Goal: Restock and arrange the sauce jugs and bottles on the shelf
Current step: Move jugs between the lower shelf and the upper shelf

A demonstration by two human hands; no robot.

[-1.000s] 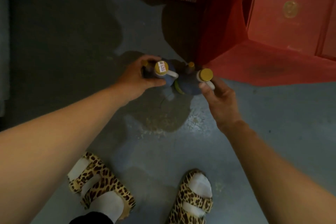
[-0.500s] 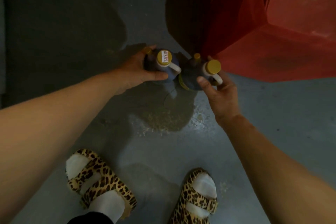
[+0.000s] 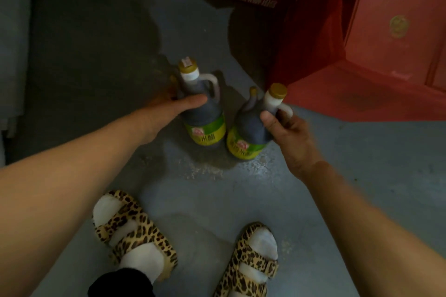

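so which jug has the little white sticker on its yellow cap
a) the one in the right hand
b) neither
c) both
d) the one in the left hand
d: the left hand grips the left jug, whose cap carries a small white sticker, while the cap of the right jug, held at its neck by the right hand, is plain yellow.

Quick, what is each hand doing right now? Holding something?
Left hand: grips the body of the left sauce jug, thumb across its front.
Right hand: fingers curled round the neck and handle of the right sauce jug.
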